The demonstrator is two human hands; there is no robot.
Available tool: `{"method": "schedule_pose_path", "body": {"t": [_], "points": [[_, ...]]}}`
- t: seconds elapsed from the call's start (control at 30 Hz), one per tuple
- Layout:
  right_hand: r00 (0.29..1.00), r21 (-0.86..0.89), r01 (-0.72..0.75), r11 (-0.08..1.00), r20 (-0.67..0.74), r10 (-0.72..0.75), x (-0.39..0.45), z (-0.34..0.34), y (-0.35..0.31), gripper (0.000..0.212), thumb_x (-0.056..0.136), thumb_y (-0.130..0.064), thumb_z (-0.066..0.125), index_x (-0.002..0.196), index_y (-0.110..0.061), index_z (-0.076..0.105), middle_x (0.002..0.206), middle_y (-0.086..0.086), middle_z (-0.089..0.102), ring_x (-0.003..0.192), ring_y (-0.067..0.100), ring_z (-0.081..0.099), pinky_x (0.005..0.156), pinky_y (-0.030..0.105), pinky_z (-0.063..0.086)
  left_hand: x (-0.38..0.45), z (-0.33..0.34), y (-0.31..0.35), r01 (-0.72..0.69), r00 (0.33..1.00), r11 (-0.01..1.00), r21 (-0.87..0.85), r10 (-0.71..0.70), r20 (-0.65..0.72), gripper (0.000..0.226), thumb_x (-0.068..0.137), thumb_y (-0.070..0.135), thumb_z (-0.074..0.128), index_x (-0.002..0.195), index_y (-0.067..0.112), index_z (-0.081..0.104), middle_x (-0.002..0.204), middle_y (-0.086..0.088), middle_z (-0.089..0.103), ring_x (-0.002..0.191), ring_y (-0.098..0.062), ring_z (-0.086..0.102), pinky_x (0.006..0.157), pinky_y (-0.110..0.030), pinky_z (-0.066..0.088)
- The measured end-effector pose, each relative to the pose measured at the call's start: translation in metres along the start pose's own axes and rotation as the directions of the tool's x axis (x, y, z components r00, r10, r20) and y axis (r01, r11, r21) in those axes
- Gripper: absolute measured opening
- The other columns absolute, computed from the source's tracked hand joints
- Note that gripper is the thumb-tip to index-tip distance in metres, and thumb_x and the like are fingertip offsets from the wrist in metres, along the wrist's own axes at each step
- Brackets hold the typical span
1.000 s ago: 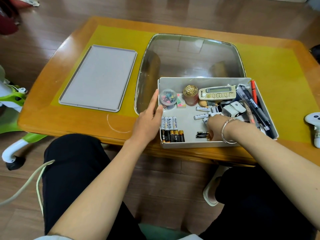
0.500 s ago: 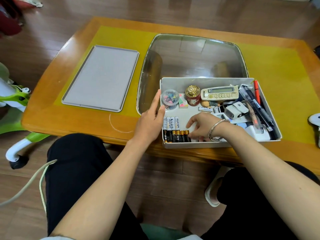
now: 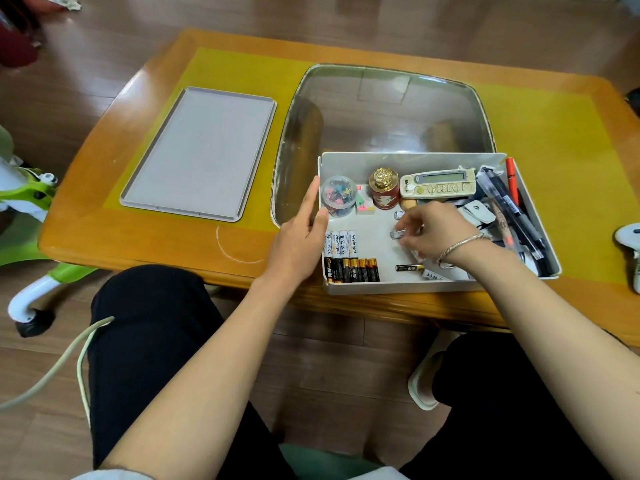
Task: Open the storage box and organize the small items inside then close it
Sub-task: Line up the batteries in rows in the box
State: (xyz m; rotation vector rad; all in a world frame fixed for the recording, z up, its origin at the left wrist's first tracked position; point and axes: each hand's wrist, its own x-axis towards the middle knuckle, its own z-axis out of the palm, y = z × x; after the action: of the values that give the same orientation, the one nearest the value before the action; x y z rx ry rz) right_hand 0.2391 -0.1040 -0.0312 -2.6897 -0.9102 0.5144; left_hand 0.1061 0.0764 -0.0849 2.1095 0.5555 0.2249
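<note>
1. Open storage box (image 3: 349, 161) at the near edge of the desk (image 3: 138, 237), right of centre, partly over the glass pane (image 3: 381, 109) set into the top.
2. Grey lid (image 3: 201, 150) flat on the desk, well apart to the left of the box.
3. Left hand (image 3: 298, 240) resting against the box's left wall, fingers straight, thumb hooked over the rim, gripping nothing.
4. Right hand (image 3: 436, 233) inside the box, fingers curled, pinching a small silver-tipped battery (image 3: 398, 233) just above the floor.
5. White batteries (image 3: 341, 243) lined up upright in a row by the left wall; black-and-gold batteries (image 3: 353, 270) in a row just below, at the near-left corner.
6. One loose black battery (image 3: 408, 268) lying sideways near the front wall, under the right wrist.
7. Along the back wall: clear tub of coloured clips (image 3: 338, 195), eraser (image 3: 365, 204), red jar with a gold cap (image 3: 383, 188), cream remote control (image 3: 438, 185).
8. Pens (image 3: 509, 202) piled along the right wall.
</note>
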Motion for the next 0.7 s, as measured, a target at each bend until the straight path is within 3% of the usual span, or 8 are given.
{"method": "schedule_pose_path", "body": {"t": [0.1, 0.3, 0.43, 0.5, 0.6, 0.7], "points": [[0.995, -0.146, -0.03, 0.989, -0.096, 0.016, 0.003, -0.002, 0.007, 0.012, 0.079, -0.013, 0.067, 0.091, -0.015, 0.07, 0.09, 0.006, 0.069, 0.093, 0.029, 0.061, 0.081, 0.03, 0.046, 0.0, 0.0, 0.0, 0.006, 1.0, 1.0, -0.003, -0.006, -0.002, 0.051, 0.102, 0.045, 0.025, 0.146, 0.053, 0.001, 0.114, -0.003, 0.065, 0.096, -0.021, 0.063, 0.076, -0.047, 0.056], [0.996, -0.329, -0.08, 0.941, -0.055, 0.065, 0.017, 0.017, -0.001, 0.025, 0.086, -0.009, 0.057, 0.109, -0.012, 0.065, 0.113, 0.017, 0.06, 0.105, 0.036, 0.056, 0.086, 0.038, 0.048, -0.001, 0.001, 0.002, 0.009, 1.0, 1.0, 0.004, -0.009, 0.001, 0.051, 0.102, 0.045, 0.026, 0.147, 0.052, 0.001, 0.107, -0.001, 0.066, 0.09, -0.018, 0.064, 0.072, -0.047, 0.057], [0.997, -0.385, -0.07, 0.92, -0.006, 0.073, 0.023, 0.021, -0.006, 0.021, 0.091, -0.017, 0.056, 0.109, -0.01, 0.066, 0.116, 0.019, 0.057, 0.107, 0.037, 0.056, 0.088, 0.038, 0.047, 0.0, 0.0, 0.002, 0.006, 1.0, 1.0, 0.014, -0.006, -0.003, 0.052, 0.103, 0.044, 0.026, 0.149, 0.048, 0.002, 0.099, 0.001, 0.066, 0.083, -0.016, 0.063, 0.068, -0.045, 0.057], [0.999, -0.38, -0.033, 0.924, -0.028, 0.024, 0.021, 0.02, -0.011, 0.02, 0.091, -0.02, 0.055, 0.107, -0.014, 0.066, 0.113, 0.017, 0.059, 0.105, 0.036, 0.057, 0.085, 0.038, 0.046, -0.001, 0.0, 0.001, 0.006, 1.0, 1.0, 0.005, -0.006, -0.007, 0.052, 0.103, 0.044, 0.026, 0.149, 0.047, 0.003, 0.096, 0.002, 0.066, 0.08, -0.015, 0.063, 0.065, -0.044, 0.057], [0.978, -0.314, 0.066, 0.947, -0.17, -0.125, 0.014, 0.019, -0.015, 0.022, 0.091, -0.031, 0.056, 0.104, -0.016, 0.066, 0.1, 0.012, 0.067, 0.096, 0.034, 0.061, 0.073, 0.036, 0.045, -0.002, 0.001, 0.002, -0.003, 1.0, 1.0, 0.016, 0.003, -0.019, 0.052, 0.103, 0.044, 0.026, 0.149, 0.047, 0.004, 0.089, 0.0, 0.065, 0.075, -0.017, 0.061, 0.061, -0.04, 0.055], [0.968, -0.118, 0.143, 0.983, -0.191, -0.164, 0.011, 0.023, -0.023, 0.025, 0.086, -0.031, 0.064, 0.109, -0.021, 0.063, 0.088, 0.0, 0.07, 0.092, 0.027, 0.063, 0.078, 0.035, 0.05, -0.002, 0.0, 0.003, 0.005, 1.0, 1.0, 0.022, -0.005, -0.015, 0.052, 0.103, 0.043, 0.026, 0.149, 0.048, 0.003, 0.1, -0.003, 0.066, 0.084, -0.018, 0.063, 0.068, -0.045, 0.056]]}}
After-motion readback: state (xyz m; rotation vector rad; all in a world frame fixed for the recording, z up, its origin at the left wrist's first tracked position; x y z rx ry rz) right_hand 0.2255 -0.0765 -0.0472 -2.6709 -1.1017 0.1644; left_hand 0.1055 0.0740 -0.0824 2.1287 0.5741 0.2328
